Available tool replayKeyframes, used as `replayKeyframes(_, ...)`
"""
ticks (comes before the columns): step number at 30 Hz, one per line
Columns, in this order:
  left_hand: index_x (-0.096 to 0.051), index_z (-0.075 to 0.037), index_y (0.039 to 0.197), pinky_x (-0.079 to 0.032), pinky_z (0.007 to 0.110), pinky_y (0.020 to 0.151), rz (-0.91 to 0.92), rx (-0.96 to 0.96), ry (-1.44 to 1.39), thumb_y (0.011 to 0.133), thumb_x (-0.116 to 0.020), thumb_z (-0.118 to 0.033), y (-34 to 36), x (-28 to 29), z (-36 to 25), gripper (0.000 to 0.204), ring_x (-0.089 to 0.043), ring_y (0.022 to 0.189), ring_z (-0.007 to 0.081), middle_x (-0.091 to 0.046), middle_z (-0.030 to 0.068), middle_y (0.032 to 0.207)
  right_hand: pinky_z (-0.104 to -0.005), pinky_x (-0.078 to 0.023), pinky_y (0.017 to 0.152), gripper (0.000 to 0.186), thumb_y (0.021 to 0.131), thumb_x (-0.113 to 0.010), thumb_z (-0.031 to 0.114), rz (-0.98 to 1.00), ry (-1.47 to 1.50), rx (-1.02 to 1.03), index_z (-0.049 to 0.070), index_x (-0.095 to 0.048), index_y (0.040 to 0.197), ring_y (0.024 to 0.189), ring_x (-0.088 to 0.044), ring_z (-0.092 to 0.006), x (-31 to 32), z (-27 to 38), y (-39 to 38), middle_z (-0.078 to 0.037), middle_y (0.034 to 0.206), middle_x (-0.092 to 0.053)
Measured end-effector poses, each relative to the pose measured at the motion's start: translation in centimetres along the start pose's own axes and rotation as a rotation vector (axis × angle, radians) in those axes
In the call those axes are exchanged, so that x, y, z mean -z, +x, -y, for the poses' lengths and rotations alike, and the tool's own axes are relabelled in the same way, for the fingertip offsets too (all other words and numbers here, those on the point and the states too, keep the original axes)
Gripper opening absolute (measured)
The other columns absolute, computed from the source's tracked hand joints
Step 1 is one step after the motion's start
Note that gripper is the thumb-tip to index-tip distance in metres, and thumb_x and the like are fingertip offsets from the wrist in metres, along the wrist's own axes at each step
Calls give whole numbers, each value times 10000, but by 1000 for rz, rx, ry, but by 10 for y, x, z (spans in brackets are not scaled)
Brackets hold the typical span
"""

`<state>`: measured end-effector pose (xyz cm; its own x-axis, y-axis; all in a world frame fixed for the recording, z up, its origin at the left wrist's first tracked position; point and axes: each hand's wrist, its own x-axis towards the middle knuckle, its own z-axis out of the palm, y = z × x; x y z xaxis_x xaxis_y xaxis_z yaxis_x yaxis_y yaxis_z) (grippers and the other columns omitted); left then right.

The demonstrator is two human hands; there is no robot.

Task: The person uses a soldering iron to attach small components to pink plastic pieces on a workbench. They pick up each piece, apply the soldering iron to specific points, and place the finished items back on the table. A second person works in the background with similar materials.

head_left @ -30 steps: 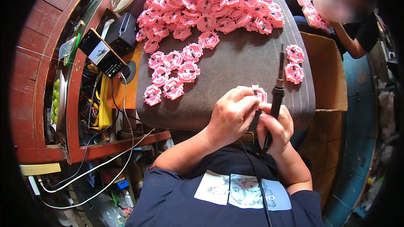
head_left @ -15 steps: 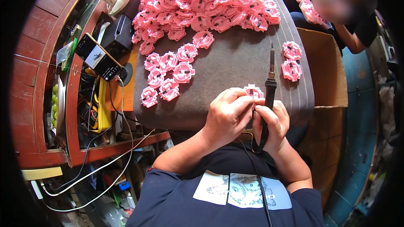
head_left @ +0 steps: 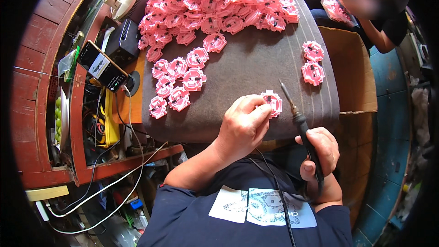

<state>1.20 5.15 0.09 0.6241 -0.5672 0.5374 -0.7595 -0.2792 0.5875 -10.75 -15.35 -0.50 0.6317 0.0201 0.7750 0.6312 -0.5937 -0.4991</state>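
My left hand (head_left: 242,126) is closed at the near part of the mat, thumb and forefinger gripping the lower left of a pink plastic part (head_left: 273,103) with a small black piece on it. My right hand (head_left: 320,153) wraps round the black handle of a soldering iron (head_left: 302,123), whose metal tip points up and left, just right of that part. Seven or so similar parts, several in all (head_left: 178,98), lie loosely left of my hands, two (head_left: 313,73) lie at the right, and a large pile (head_left: 215,0) covers the back of the dark mat (head_left: 228,68).
A phone on a stand (head_left: 101,66), a black box (head_left: 120,41), cables and cluttered red wooden shelving (head_left: 36,110) line the left. A cardboard box (head_left: 352,73) stands at the right edge of the mat. Behind it a co-worker (head_left: 384,32) sits beside more pink parts (head_left: 334,9).
My right hand has moved right and down, away from my left fingertips; the iron has swung from upright to tilted up-left. My left hand still grips the pink part, which has shifted slightly left.
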Motion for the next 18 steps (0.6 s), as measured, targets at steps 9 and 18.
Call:
replayKeyframes(9,-712,-18,1088,-589,453,874,32,-12,75,842,-746,57,0,1,-6,259,-716,1002,377,-713,158,1097,-378,-520,597,229,964,-721,145,34,-4,-31,-6,-671,1130,601,-608,-248,11,18,-8,-79,744,-641)
replayKeyframes(18,-707,-22,1096,-585,454,889,46,-19,95,839,-730,78,-1,1,-7,277,-708,1018,376,-707,153,1110,-377,-502,587,241,900,-698,78,48,14,-20,-3,-674,1125,585,-598,-246,13,19,-7,-67,734,-644)
